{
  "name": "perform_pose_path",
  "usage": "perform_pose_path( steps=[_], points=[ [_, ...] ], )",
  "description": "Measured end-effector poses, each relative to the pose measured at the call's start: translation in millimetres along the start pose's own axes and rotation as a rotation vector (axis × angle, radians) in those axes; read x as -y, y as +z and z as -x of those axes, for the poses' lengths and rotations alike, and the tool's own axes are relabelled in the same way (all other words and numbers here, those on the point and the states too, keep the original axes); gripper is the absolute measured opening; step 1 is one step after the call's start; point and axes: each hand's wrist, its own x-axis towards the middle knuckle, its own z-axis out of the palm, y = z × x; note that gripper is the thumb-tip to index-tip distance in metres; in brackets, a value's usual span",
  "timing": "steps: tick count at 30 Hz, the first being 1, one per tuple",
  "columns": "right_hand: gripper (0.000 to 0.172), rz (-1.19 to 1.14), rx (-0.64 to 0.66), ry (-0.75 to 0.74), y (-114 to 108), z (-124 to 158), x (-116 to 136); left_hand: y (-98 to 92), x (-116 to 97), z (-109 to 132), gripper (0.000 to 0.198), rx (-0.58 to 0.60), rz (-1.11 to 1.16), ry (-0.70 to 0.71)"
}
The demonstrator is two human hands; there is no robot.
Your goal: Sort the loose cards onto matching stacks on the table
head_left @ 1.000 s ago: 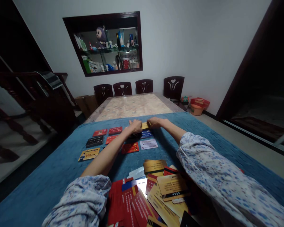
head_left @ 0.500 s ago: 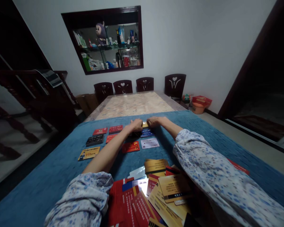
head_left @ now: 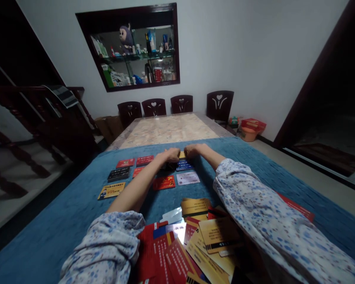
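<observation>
Both arms reach far across a blue cloth [head_left: 62, 221]. My left hand [head_left: 171, 154] and my right hand [head_left: 193, 150] meet at a small gold card [head_left: 182, 155], fingers curled down and pinching its two ends. The card lies at the far end of a grid of cards: red cards [head_left: 144, 160], a dark card [head_left: 118, 173], a blue card [head_left: 184, 165], a white card [head_left: 188, 178], another red card [head_left: 163, 182] and a gold card [head_left: 111, 190]. A loose heap of red and gold cards [head_left: 192, 240] lies close to me between my sleeves.
Beyond the cloth the table top [head_left: 168, 130] is pale and patterned, with several dark chairs [head_left: 181, 103] at its far end. A wall niche with shelves [head_left: 134, 51] holds bottles and a plush toy. A red basin [head_left: 253, 126] sits on the floor at the right, a stair rail [head_left: 32, 102] at the left.
The hands stay on the gold card and have barely shifted. The view has tilted slightly down.
</observation>
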Motion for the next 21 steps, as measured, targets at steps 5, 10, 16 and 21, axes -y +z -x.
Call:
perform_pose_path(
  steps=[5, 10, 16, 21],
  points=[
    [0.036, -0.018, 0.008, -0.012, -2.0, 3.6, -2.5, -0.5, -0.8, 0.5, 0.035, 0.002, 0.002, 0.000],
    [0.042, -0.047, 0.019, 0.006, -2.5, 4.6, -6.7, -1.1, 0.3, 0.4, 0.040, -0.024, 0.012, 0.018],
    [0.058, -0.080, -0.033, 0.029, -2.2, 8.6, -10.0, -0.7, -3.7, 7.4, 0.050, -0.156, -0.006, 0.041],
    [0.068, -0.084, -0.132, 0.027, -3.9, 24.6, -14.7, 5.5, -5.8, 30.2, 0.048, -0.325, -0.009, 0.155]
  ],
)
